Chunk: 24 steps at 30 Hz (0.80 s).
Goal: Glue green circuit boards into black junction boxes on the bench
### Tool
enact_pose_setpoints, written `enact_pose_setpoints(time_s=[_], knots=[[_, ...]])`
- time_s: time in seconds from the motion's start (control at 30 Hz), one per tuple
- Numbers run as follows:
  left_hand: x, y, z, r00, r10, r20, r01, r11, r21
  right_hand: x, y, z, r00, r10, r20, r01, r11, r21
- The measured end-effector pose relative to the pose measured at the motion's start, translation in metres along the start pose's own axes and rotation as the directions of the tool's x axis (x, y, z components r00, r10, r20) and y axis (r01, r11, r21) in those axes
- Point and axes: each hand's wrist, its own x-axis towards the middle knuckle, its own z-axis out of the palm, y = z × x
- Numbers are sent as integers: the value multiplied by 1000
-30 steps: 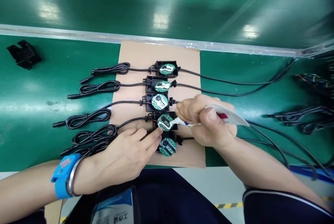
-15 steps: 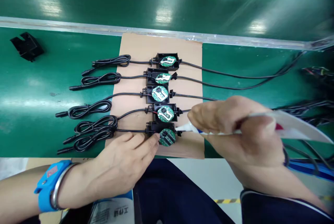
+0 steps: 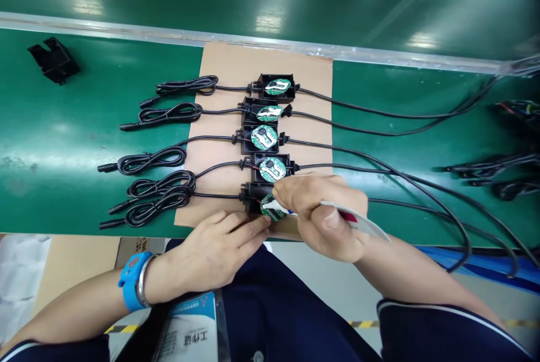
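Observation:
My right hand (image 3: 323, 213) is closed around a white squeeze tube (image 3: 358, 218). The tube's nozzle is over the nearest round green circuit board (image 3: 270, 211), partly covering it. My left hand (image 3: 228, 244) rests in front of the nearest black plastic box (image 3: 253, 198), index fingertip at the board's left edge; its thumb is hidden. Behind it, more boxes stand in a column, each with a round board such as this circuit board (image 3: 272, 169) bearing white paste lines. Black cables leave both sides of the boxes.
Brown cardboard (image 3: 223, 64) lies under the boxes on the green bench (image 3: 371, 86). Coiled cables (image 3: 158, 190) lie left of the boxes, and long cables (image 3: 405, 173) run right. One loose black plastic part (image 3: 54, 61) sits at far left.
My right hand has moved left with the squeeze tube, bringing its nozzle from beside the nearest board to over it. My left hand stays at the board; the whole view has shifted slightly.

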Motion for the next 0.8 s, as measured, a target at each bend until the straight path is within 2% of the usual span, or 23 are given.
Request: enact_pose_setpoints(time_s=[0.57, 0.67, 0.8], knots=[[-1, -3, 6, 999, 8, -54, -9, 1000, -16, -11, -23, -11, 997, 70, -37, -71, 997, -30], [-1, -4, 6, 998, 8, -65, -10, 999, -31, -8, -23, -13, 994, 80, -79, -83, 996, -31], [-1, -4, 9, 998, 0, -56, -3, 999, -49, -5, -20, -14, 996, 50, -69, -53, 998, -42]])
